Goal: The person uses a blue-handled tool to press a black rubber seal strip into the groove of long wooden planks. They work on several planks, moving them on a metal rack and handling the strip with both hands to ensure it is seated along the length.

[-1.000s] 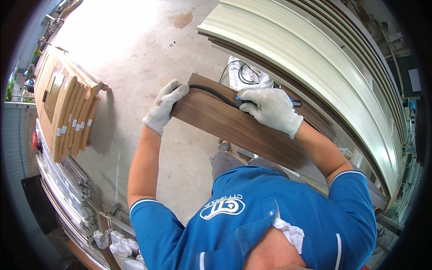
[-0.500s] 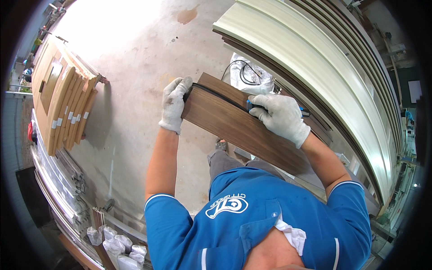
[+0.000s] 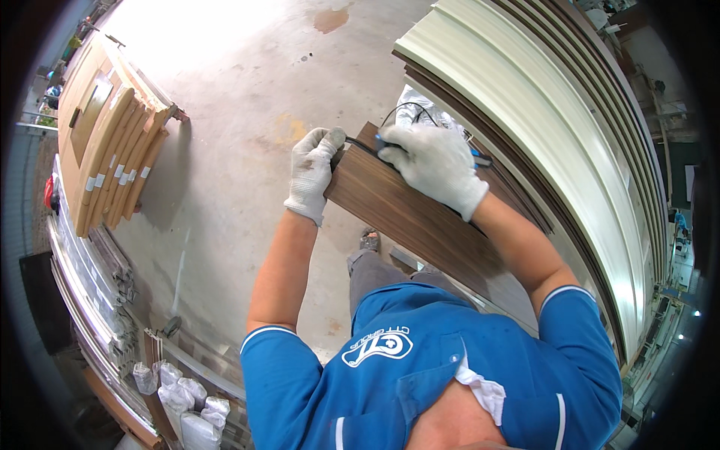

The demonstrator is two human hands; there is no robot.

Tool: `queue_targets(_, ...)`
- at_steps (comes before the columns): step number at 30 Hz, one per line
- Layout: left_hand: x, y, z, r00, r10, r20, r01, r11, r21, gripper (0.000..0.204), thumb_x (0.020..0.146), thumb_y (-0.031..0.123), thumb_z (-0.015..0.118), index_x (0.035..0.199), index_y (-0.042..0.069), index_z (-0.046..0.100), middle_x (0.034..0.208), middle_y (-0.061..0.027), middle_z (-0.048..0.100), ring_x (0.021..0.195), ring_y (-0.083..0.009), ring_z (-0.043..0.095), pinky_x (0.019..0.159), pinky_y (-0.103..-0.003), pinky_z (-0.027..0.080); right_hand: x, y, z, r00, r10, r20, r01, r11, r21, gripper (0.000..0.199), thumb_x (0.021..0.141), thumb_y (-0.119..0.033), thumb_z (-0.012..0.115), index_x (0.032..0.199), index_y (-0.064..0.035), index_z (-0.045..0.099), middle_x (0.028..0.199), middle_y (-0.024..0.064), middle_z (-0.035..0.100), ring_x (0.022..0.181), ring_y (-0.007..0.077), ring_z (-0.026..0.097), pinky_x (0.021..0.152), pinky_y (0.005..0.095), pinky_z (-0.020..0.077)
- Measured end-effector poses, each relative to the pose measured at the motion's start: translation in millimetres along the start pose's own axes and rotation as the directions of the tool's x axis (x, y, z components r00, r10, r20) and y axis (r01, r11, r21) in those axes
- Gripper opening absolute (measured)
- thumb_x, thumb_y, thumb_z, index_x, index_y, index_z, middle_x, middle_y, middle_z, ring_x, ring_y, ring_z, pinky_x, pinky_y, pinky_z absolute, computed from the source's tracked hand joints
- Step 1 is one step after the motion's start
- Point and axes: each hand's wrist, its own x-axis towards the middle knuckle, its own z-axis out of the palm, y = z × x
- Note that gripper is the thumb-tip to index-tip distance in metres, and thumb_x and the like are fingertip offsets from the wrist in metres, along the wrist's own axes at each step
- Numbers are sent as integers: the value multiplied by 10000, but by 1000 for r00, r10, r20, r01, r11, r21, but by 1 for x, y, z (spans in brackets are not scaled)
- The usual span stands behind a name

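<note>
A long brown wood-grain board (image 3: 420,217) lies at a slant in front of my body, its far end toward my left hand. My left hand (image 3: 311,169), in a whitish work glove, is closed at that end, pinching a black flexible strip (image 3: 355,141) that runs along the board's groove. My right hand (image 3: 436,166), gloved too, is closed around a blue-and-black hand tool (image 3: 481,159) and presses down over the strip. The tool's handle sticks out past the glove on the right; its working tip is hidden beneath my fingers.
Long pale-green profiles (image 3: 517,97) are stacked at the right. Behind my right hand sits a white plastic bundle (image 3: 414,105) with a black cord. Several brown panels (image 3: 112,165) stand at the left. Plastic-wrapped pieces (image 3: 191,397) and long profiles lie lower left.
My right hand has slid up the board with the tool, toward my left hand, and is slightly blurred. My left hand stays at the board's end. The whole view has shifted a little.
</note>
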Motion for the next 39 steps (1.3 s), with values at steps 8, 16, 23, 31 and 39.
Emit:
queue_targets(8, 2, 2, 0, 998, 51, 30, -53, 997, 60, 209, 1034, 205, 697, 978, 5, 718, 842, -13, 694, 779, -78, 603, 715, -260, 498, 5, 3, 1, 999, -29, 17, 29, 999, -30, 251, 990, -340, 651, 1085, -119, 723, 840, 137, 722, 762, 343, 721, 664, 465, 560)
queue_targets(16, 12, 0, -2, 971, 148, 186, -169, 980, 103, 175, 1028, 166, 685, 1023, -6, 717, 903, -8, 702, 844, -77, 609, 769, -258, 508, -60, 23, -21, 999, -39, -17, 39, 999, 8, 237, 924, -251, 748, 1113, -109, 745, 843, 120, 728, 753, 317, 719, 646, 451, 550)
queue_targets(23, 5, 0, -1, 988, 154, 19, -155, 975, 161, 203, 1017, 224, 717, 979, 24, 717, 824, 9, 690, 766, -69, 615, 704, -248, 506, -55, 22, -14, 999, -25, -42, 26, 999, 38, 230, 936, -267, 728, 1107, -114, 744, 835, 108, 733, 748, 294, 723, 642, 445, 549)
queue_targets(31, 1, -2, 1, 999, 34, -32, -35, 999, -14, 244, 1040, 258, 691, 919, 47, 695, 779, -20, 696, 692, -85, 637, 621, -248, 497, 7, 4, 5, 999, -51, 10, 51, 999, 18, 221, 961, -302, 685, 1060, -111, 734, 821, 127, 731, 752, 316, 728, 640, 459, 558)
queue_targets(39, 2, -2, 0, 1000, 16, -17, -17, 999, -42, 260, 1040, 254, 683, 885, 45, 682, 780, -34, 706, 676, -94, 640, 611, -258, 496, 30, -6, 12, 999, -14, 52, 15, 999, -29, 217, 983, -306, 649, 1062, -117, 723, 856, 150, 732, 779, 355, 732, 675, 483, 566)
